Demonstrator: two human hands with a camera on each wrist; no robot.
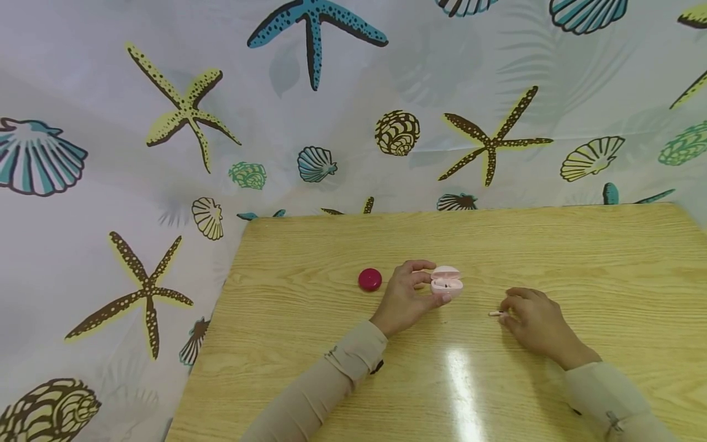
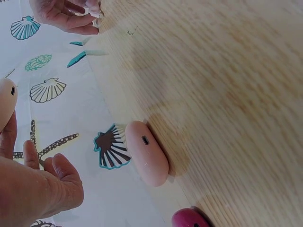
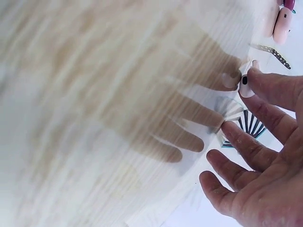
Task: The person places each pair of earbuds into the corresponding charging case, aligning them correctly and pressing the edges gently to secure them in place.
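My left hand (image 1: 409, 298) holds a light pink earbud case (image 1: 446, 288) with its lid raised, thumb on the near side and fingers behind. Pale earbud parts show inside it. In the left wrist view that case (image 2: 6, 101) is cut off by the frame edge, above the fingers. To the right, low over the table, my right hand (image 1: 533, 319) pinches a small white earbud (image 3: 245, 85) with a black spot between thumb and index finger; its other fingers are spread. A second pink case (image 2: 147, 153) with a port stands on the table, hidden in the head view.
A round magenta case (image 1: 370, 280) lies on the table left of my left hand. The glossy wooden table (image 1: 309, 245) ends against a white cloth (image 1: 353, 80) printed with shells and starfish, hanging behind it and to the left.
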